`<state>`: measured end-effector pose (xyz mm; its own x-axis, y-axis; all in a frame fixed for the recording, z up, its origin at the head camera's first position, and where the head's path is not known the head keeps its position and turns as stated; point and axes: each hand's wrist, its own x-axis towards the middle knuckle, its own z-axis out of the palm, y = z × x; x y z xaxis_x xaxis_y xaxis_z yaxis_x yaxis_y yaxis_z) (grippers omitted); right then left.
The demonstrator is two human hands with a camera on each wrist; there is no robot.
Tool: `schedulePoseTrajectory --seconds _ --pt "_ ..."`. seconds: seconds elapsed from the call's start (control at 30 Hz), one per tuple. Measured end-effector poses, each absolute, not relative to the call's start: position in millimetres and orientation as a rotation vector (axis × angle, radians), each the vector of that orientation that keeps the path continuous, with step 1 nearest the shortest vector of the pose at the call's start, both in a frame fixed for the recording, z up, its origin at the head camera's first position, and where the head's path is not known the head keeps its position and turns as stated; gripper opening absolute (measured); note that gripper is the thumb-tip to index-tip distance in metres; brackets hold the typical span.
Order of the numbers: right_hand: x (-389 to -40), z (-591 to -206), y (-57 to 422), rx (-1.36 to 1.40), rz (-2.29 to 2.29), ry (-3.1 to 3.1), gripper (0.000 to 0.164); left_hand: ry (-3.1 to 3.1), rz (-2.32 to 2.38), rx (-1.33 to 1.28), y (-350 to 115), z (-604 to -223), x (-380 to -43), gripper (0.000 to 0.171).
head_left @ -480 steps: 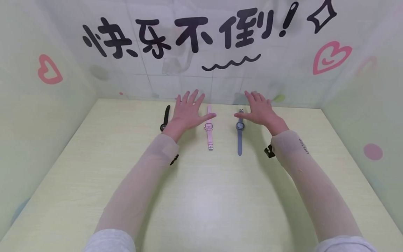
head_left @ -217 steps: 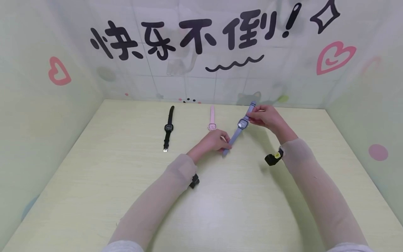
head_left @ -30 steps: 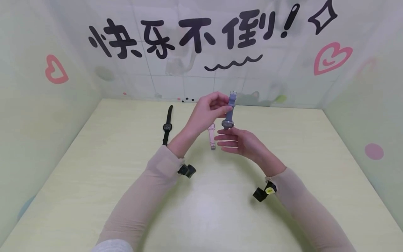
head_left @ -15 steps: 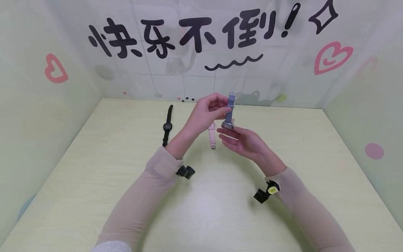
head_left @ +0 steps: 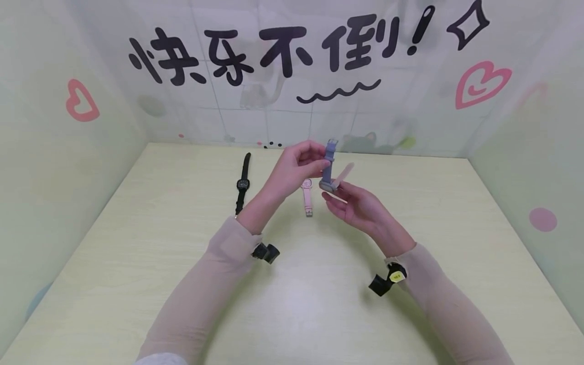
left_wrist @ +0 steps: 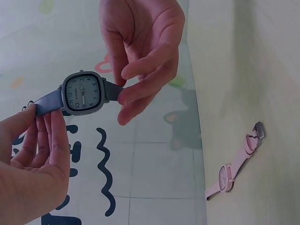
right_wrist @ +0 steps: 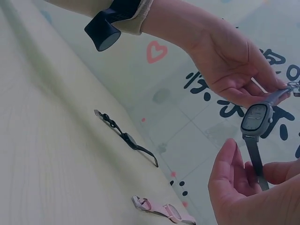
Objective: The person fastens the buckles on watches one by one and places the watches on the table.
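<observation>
The blue watch [left_wrist: 82, 93] is held up off the surface [head_left: 301, 314], betw. the two hands, w/ its case hanging at the low point of the strap in the head view. The buckle-end strap is pinched betw. thumb & fingers of the L hand [head_left: 292, 170], w/ the buckle [head_left: 332, 141] sticking up past them. The other strap half is pinched by the R hand [head_left: 360, 205], thumb vs. fingers, as shown in the R wrist view; its tip is seen jutting beyond that hand, a bit blurred, in the head view. The dial is turned twd the L wrist cam [head_left: 266, 252], & its numerals can be made out.

The pink watch [head_left: 307, 197] is laid flat on the surface, buckle twd the person; its far strap is hidden by the L hand in the head view. The black watch [head_left: 243, 184] is laid further L, roughly parallel, its near end partly covered by the L sleeve [head_left: 201, 289]. The back wall [head_left: 182, 119] is printed w/ lg. black characters [head_left: 285, 50] & a pink heart [head_left: 482, 85] on the R
</observation>
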<state>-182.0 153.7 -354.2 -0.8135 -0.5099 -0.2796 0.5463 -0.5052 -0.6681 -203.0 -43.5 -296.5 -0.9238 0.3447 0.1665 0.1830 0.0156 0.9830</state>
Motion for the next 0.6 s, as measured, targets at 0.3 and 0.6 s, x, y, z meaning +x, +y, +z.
schedulePoseTrajectory --seconds 0.3,0.6 --pt "-184 -358 154 -0.004 -2.312 1.081 0.038 2.157 2.018 0.575 -53 -304 -203 0.025" --pt "-185 -359 153 -0.012 -2.347 1.109 0.037 2.135 2.021 0.539 -59 -310 -204 0.024"
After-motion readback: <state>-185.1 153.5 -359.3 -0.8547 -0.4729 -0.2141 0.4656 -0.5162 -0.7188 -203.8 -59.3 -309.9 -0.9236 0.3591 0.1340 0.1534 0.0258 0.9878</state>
